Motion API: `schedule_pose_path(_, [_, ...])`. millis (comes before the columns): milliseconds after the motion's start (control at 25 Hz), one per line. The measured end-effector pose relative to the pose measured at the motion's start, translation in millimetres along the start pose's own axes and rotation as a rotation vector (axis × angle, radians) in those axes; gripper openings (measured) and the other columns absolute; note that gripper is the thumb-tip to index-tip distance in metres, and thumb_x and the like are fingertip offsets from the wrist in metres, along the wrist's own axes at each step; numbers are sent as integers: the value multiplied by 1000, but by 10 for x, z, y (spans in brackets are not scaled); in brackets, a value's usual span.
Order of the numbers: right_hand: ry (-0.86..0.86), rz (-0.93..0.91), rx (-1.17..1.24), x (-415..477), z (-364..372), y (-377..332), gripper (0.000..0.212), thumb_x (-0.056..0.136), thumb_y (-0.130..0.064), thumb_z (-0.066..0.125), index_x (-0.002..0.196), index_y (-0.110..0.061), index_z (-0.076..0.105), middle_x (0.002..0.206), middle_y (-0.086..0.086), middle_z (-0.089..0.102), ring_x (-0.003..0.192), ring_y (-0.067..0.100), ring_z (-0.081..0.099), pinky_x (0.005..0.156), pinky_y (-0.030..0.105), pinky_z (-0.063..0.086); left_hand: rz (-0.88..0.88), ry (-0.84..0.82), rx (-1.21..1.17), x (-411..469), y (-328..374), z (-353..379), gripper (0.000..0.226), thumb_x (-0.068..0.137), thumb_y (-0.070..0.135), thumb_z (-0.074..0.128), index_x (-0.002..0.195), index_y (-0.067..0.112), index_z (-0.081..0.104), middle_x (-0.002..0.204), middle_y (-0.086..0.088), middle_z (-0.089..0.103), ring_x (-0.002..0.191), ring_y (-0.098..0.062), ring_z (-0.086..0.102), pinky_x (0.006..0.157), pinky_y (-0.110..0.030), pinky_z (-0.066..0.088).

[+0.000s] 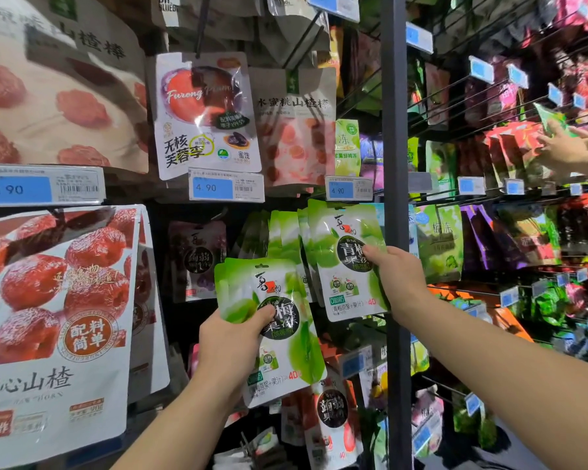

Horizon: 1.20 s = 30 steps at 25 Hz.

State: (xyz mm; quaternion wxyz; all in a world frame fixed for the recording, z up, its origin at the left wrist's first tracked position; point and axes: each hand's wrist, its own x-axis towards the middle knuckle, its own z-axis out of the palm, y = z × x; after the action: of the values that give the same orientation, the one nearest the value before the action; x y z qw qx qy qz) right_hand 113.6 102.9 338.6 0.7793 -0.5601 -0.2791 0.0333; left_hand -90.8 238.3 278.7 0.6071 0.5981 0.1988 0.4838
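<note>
Here, two matching snack pouches are held before a shop rack. The left hand [233,337] is clamped on the lower pouch [302,347], thumb curled over its front and fingers behind. A second edge shows at its upper left, so it may be two pouches stacked, though the view does not settle this. The right hand [396,273] pinches the upper pouch [343,262] by its right edge, thumb on the front.

Each pouch is flat and sealed, white across the middle with bright green corners. Each has a dark round label with white characters at centre, a small red seal near the top and red "40" print low down. The contents are hidden.

The lower pouch rises above and just right of the left hand, slightly tilted. The upper pouch lies left of the right hand, near the lower one.

Behind it, further left of the right hand, a row of like green pouches [282,232] hangs in file. A dark post [394,130] stands just behind the right hand, and a blue price tag [342,189] sits above it. Left of the left hand hangs a large hawthorn bag [58,317] printed with red fruit.
</note>
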Motion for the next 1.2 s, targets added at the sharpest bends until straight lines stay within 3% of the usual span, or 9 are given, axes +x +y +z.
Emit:
schedule_pose_path(120, [29, -23, -14, 36, 35, -18, 13, 95, -21, 69, 91, -9, 72, 92, 12, 78, 81, 28, 71, 71, 35, 57, 7, -3, -8, -14, 13, -3, 12, 85, 11, 82, 95, 17, 79, 86, 0, 81, 87, -26, 79, 83, -43, 63])
schedule_pose_path(320, [17, 47, -95, 205, 130, 3, 19, 89, -30, 74, 90, -11, 72, 94, 14, 77, 94, 38, 73, 92, 56, 58, 2, 1, -12, -15, 38, -13, 13, 85, 12, 83, 95, 17, 79, 87, 0, 81, 87, -26, 79, 87, -49, 63])
schedule_pose_path(440, [-29, 37, -167, 262, 172, 66, 18, 92, -30, 71, 86, -14, 67, 96, 12, 74, 89, 33, 71, 87, 48, 59, 3, 9, -7, 3, 36, -36, 14, 83, 14, 85, 95, 17, 79, 88, -2, 81, 91, -30, 78, 89, -53, 61])
schedule_pose_path(560, [-20, -56, -309, 292, 218, 138, 23, 100, -30, 62, 83, -16, 58, 89, 6, 64, 79, 21, 58, 65, 33, 45, 2, 10, 6, 16, 39, -52, 18, 81, 19, 87, 97, 18, 79, 90, 1, 81, 91, -28, 78, 91, -54, 60])
schedule_pose_path(680, [-22, -39, -335, 276, 259, 231, 32, 102, -40, 57, 115, -11, 59, 113, 7, 62, 99, 23, 54, 83, 31, 41, 9, 15, 13, 10, 58, -59, 18, 80, 21, 87, 97, 18, 79, 89, 2, 81, 92, -29, 78, 91, -55, 60])
schedule_pose_path(800, [-199, 55, -118, 243, 226, 391, 81, 93, -55, 65, 154, -11, 33, 146, 5, 47, 134, 27, 45, 109, 42, 34, 25, 7, 5, 15, 75, -46, 17, 80, 19, 87, 96, 19, 79, 88, 0, 81, 92, -34, 77, 88, -57, 60])
schedule_pose_path(880, [-293, 58, -151, 263, 168, 508, 96, 85, -54, 74, 158, -16, 24, 156, 4, 40, 141, 26, 42, 114, 44, 33, 25, 9, 9, 28, 74, -24, 19, 79, 20, 88, 95, 20, 80, 88, 0, 81, 90, -34, 78, 88, -59, 60])
schedule_pose_path(1040, [-374, 70, -195, 292, 147, 545, 40, 91, -34, 76, 120, -21, 51, 116, -3, 68, 97, 6, 63, 73, 16, 46, 14, 7, 17, 63, 59, 16, 21, 76, 25, 90, 94, 24, 81, 90, -3, 81, 86, -30, 78, 87, -62, 60])
schedule_pose_path(1200, [-396, 43, -269, 309, 281, 591, 42, 86, -47, 77, 117, -21, 64, 113, -2, 73, 109, 19, 67, 87, 28, 50, 27, -5, 5, 66, 63, 6, 21, 81, 17, 87, 101, 17, 78, 87, 0, 81, 84, -28, 79, 80, -45, 62])
